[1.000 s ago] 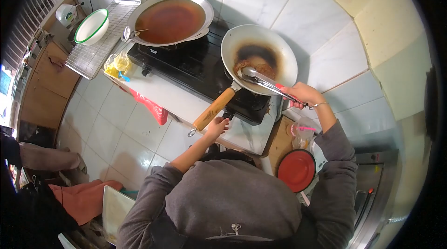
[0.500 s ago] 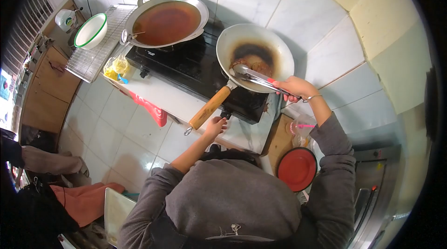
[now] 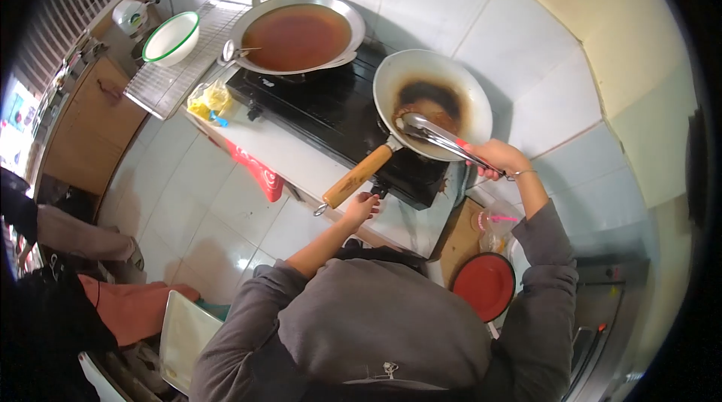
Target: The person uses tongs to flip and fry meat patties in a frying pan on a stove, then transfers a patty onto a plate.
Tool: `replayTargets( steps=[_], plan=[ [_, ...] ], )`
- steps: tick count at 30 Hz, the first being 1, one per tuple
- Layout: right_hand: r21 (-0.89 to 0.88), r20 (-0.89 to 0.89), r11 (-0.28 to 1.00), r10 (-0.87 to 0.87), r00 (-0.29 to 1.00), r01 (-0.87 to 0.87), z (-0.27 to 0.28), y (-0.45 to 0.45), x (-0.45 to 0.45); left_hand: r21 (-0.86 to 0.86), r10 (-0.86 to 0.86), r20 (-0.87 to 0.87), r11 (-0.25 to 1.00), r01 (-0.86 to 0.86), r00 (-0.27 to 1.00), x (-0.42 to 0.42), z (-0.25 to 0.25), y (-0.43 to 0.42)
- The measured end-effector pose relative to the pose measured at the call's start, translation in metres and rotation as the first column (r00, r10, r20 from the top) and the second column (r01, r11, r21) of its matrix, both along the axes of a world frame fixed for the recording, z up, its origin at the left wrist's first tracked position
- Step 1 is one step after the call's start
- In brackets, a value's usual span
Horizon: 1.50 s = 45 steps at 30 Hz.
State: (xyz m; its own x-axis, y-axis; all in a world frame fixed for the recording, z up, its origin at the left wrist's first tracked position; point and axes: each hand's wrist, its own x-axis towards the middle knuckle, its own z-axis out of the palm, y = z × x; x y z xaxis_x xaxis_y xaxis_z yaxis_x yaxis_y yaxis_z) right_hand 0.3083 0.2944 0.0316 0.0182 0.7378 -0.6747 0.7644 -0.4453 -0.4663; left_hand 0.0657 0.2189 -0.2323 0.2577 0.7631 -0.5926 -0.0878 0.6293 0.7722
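My right hand [image 3: 496, 158] is closed round the red-marked grip of metal tongs [image 3: 440, 136], whose tips reach into a white wok [image 3: 475, 97]. Browned food [image 3: 429, 112] lies there in dark, burnt-looking sauce, partly covered by the tongs. The wok has a wooden handle [image 3: 359, 174] that points toward me. Just beyond that handle's end, my left hand [image 3: 362, 209] is beside a black stove knob [image 3: 380, 191], fingers loosely bent and slightly apart, holding nothing visible. Whether a fingertip touches the knob I cannot tell.
A large metal wok [image 3: 353, 22] of reddish-brown liquid stands on the black stove [image 3: 316, 105]. Left of it are a wire rack [image 3: 162, 94], a green-rimmed bowl [image 3: 171, 39] and a yellow bag [image 3: 210, 101]. A round red lid or plate [image 3: 483, 285] lies near my right arm.
The view has shifted, so the stove and woks appear farther right and slightly lower. The tongs remain in the wok in my right hand. My left hand stays beside the knob.
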Motion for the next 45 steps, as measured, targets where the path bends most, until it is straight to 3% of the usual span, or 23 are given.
replayTargets(
  steps=[8, 10, 12, 17, 20, 23, 26, 27, 32, 34, 36, 37, 41, 43, 45],
  plan=[
    [0.066, -0.043, 0.997, 0.030, 0.999, -0.027, 0.014, 0.008, -0.003, 0.232, 0.146, -0.144, 0.966, -0.110, 0.979, 0.007, -0.022, 0.005],
    [0.106, 0.018, 0.994, 0.033, 0.999, -0.034, 0.010, 0.015, 0.001, 0.144, 0.122, -0.183, 0.985, -0.096, 0.976, 0.010, -0.028, 0.008],
    [0.104, 0.077, 0.993, 0.042, 0.996, -0.050, 0.007, 0.016, -0.001, 0.189, 0.125, -0.163, 0.977, -0.094, 0.979, 0.007, -0.020, 0.005],
    [0.015, 0.028, 0.998, 0.056, 0.998, -0.056, 0.001, 0.024, 0.003, 0.236, 0.177, -0.148, 0.962, -0.139, 0.973, 0.009, -0.024, 0.004],
    [0.013, 0.012, 0.999, 0.052, 0.999, -0.052, 0.001, 0.022, 0.011, 0.153, 0.171, -0.196, 0.978, -0.142, 0.966, 0.008, -0.011, 0.003],
    [0.067, 0.012, 0.995, 0.071, 0.997, -0.072, 0.006, 0.027, 0.010, 0.101, 0.147, -0.132, 0.986, -0.134, 0.980, 0.003, -0.021, 0.000],
    [0.126, 0.082, 0.986, 0.101, 0.991, -0.111, 0.010, 0.025, 0.000, 0.114, 0.007, -0.020, 0.994, -0.004, 1.000, -0.011, -0.033, -0.003],
    [0.107, 0.107, 0.986, 0.119, 0.987, -0.131, 0.008, 0.025, 0.000, 0.045, -0.048, -0.055, 0.998, 0.050, 0.997, -0.017, -0.021, -0.004],
    [0.060, 0.004, 0.983, 0.172, 0.985, -0.172, 0.001, 0.026, 0.012, -0.024, -0.186, 0.106, 0.982, 0.190, 0.977, -0.036, -0.010, -0.015],
    [0.077, 0.037, 0.980, 0.179, 0.983, -0.181, -0.003, 0.026, 0.014, 0.051, -0.388, 0.225, 0.921, 0.387, 0.894, -0.047, -0.013, -0.017],
    [0.111, 0.066, 0.982, 0.148, 0.987, -0.154, 0.001, 0.023, 0.013, -0.128, -0.514, 0.267, 0.819, 0.559, 0.815, -0.057, 0.001, -0.021],
    [0.146, 0.064, 0.979, 0.135, 0.989, -0.143, 0.000, 0.022, 0.017, -0.103, -0.526, 0.276, 0.816, 0.569, 0.804, -0.062, -0.001, -0.025],
    [0.405, 0.143, 0.901, 0.108, 0.984, -0.158, 0.022, 0.002, 0.020, -0.272, -0.330, 0.292, 0.871, 0.408, 0.898, -0.085, -0.032, -0.043],
    [0.513, 0.364, 0.791, 0.152, 0.919, -0.334, 0.031, -0.011, 0.022, -0.396, -0.213, 0.242, 0.869, 0.297, 0.947, -0.097, -0.047, -0.049],
    [0.573, 0.556, 0.642, 0.152, 0.817, -0.510, 0.031, -0.024, 0.024, -0.373, -0.063, 0.217, 0.917, 0.142, 0.974, -0.109, -0.082, -0.060]
  ],
)
